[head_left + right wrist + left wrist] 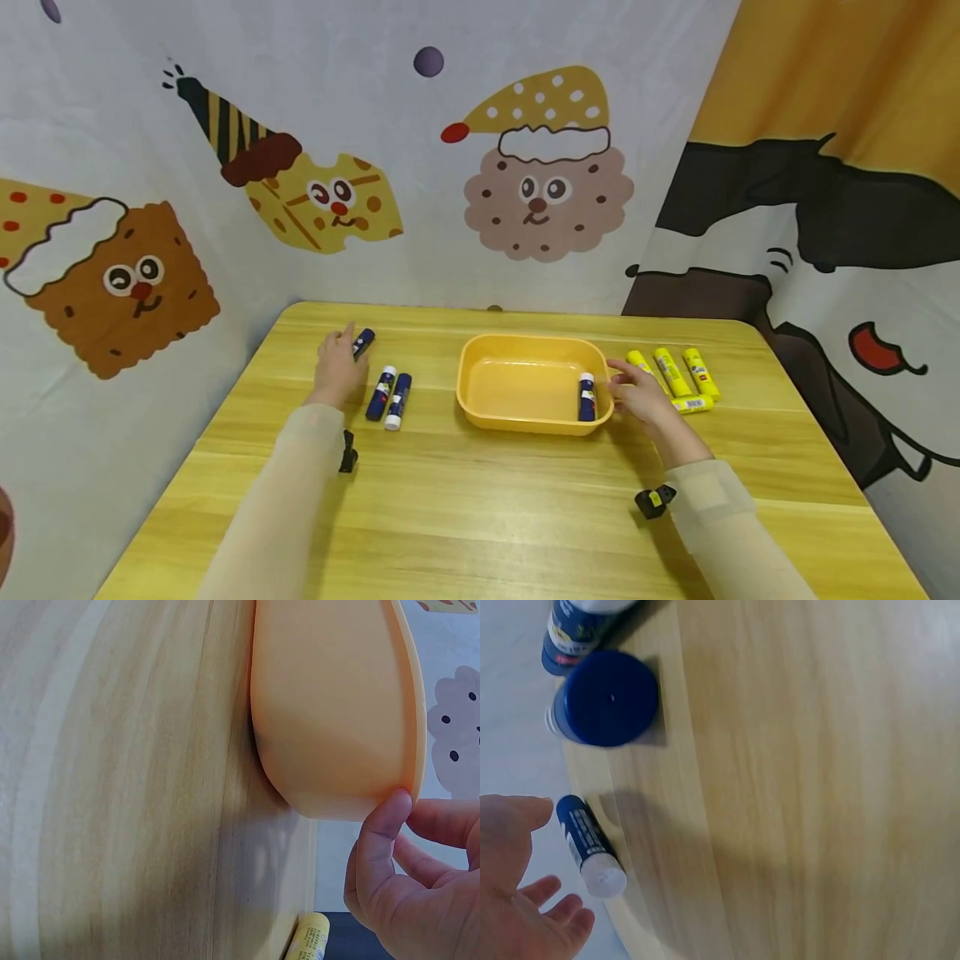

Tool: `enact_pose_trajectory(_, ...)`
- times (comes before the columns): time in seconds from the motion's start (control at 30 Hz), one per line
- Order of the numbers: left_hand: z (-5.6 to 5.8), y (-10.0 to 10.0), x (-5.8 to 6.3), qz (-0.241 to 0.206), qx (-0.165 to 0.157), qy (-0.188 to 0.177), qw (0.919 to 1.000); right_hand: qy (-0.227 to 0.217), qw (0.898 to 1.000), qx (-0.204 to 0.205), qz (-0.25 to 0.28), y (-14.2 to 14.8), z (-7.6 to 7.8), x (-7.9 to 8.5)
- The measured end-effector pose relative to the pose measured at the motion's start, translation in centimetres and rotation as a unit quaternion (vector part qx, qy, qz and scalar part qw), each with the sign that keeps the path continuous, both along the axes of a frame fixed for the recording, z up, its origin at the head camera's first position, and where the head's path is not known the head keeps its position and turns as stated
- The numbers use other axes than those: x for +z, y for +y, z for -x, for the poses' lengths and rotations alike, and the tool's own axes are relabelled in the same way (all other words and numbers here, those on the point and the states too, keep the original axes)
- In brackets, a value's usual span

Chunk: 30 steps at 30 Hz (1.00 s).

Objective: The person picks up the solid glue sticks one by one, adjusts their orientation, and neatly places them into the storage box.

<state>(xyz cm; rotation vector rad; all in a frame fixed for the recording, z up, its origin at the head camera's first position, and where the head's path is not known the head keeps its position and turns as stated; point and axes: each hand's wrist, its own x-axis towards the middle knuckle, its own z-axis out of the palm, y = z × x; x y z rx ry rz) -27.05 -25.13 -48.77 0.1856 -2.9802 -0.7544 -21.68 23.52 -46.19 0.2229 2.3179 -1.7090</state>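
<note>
My left hand (336, 372) is at the table's far left, beside a blue glue stick (363, 342) lying on the wood. In the left wrist view the thumb and fingers are spread around this glue stick (583, 834), with gaps visible. Two more blue glue sticks, one white-capped (381, 394) and one with its white end towards me (398, 402), lie nearer me. With thumb and forefinger my right hand (647, 402) pinches the right rim of a yellow-orange plastic basin (517, 424). One blue glue stick (587, 402) with a white end is inside it, by the right wall.
Several yellow glue sticks (672, 372) lie right of the basin, close behind my right hand; one (309, 937) shows in the right wrist view. The wooden table (480, 508) meets a cartoon-printed cloth (435, 275) at its back edge.
</note>
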Motion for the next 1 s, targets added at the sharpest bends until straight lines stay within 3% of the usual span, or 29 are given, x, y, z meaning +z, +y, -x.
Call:
enact_pose_trajectory(0.37, -0.30, -0.32, 0.16, 0.000, -0.013, -0.044, 0.9990, -0.002, 1.000, -0.001, -0.004, -0.10, 0.04, 0.04)
enact_pose_trajectory(0.63, -0.10, -0.33, -0.04, 0.023, 0.003, -0.074, 0.9970, -0.004, 1.000, -0.002, 0.000, -0.02, 0.14, -0.09)
enact_pose_trajectory(0.83, -0.27, -0.46, -0.11, 0.017, 0.013, -0.072, 0.9971, -0.007, 1.000, -0.004, 0.001, -0.08, 0.11, 0.00)
enact_pose_trajectory(1.0, -0.23, -0.48, -0.10, 0.038, 0.014, -0.068, 0.9968, -0.006, 1.000, -0.004, 0.001, -0.03, 0.12, -0.10)
